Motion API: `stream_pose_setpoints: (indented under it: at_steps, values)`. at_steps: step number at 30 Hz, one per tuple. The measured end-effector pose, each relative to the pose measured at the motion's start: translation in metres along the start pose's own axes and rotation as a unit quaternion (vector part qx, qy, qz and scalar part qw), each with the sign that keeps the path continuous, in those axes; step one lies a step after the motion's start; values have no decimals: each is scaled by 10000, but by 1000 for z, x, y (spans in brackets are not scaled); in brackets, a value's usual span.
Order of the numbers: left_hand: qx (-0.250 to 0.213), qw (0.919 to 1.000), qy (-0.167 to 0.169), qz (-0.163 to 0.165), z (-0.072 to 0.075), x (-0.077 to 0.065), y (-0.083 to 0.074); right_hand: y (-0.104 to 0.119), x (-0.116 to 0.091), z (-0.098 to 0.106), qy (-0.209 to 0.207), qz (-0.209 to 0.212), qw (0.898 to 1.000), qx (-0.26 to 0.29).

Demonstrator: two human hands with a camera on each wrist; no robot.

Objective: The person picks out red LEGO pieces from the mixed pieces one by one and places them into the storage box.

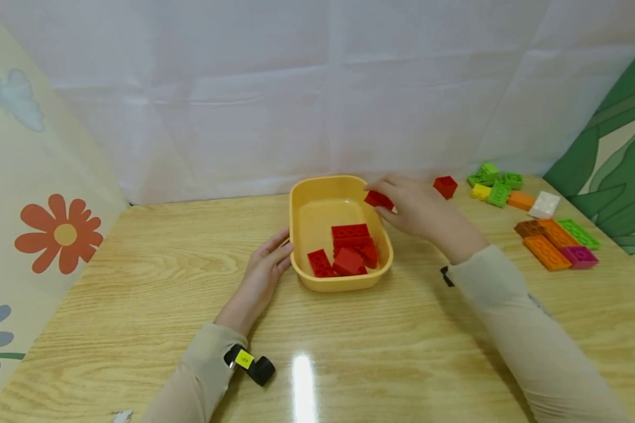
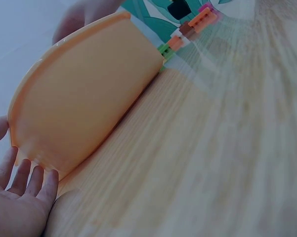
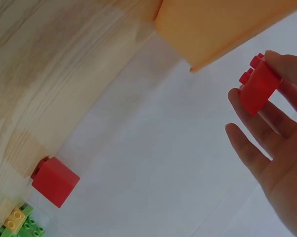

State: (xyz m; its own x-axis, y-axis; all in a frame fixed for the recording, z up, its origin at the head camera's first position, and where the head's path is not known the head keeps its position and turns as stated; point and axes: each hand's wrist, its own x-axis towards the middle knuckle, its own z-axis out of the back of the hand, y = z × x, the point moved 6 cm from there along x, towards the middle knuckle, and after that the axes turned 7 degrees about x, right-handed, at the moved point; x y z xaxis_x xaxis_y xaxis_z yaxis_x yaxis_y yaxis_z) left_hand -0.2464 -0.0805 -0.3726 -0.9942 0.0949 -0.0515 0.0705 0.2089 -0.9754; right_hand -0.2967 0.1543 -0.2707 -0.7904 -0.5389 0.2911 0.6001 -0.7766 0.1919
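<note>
A yellow plastic basin (image 1: 344,284) stands on the table with several red building bricks (image 1: 350,235) heaped at its near end. Against its left side rests my left hand (image 1: 261,273); the left wrist view shows straight fingers (image 2: 34,180) touching the outer wall, the thumb up by the rim. Over the basin's right rim, my right hand (image 1: 415,208) pinches a red brick (image 3: 259,86) between thumb and fingers, studs showing in the right wrist view. Another red brick (image 1: 445,187) lies on the table behind that hand.
At the table's right, green bricks (image 1: 499,194), a white brick (image 1: 544,205), orange bricks (image 1: 547,252) and a magenta brick (image 1: 579,257) lie in loose groups. A white cloth (image 1: 233,106) hangs along the back edge. Printed panels (image 1: 58,153) flank both sides.
</note>
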Motion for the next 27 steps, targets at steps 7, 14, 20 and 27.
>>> stream_pose_setpoints:
  at_steps: [7,14,20,27]
  values:
    - [57,10000,5,-2,-1,1,0,11,2,-10,235,170,9995,-77]
    - [-60,9999,-33,103,-1,1,1,15,3,-17,270,341,9990,-29]
    - [21,10000,3,18,-1,1,0,17,2,-20,117,505,9986,-61]
    - [-79,10000,-4,52,-1,1,0,18,3,-24,369,303,9989,-42]
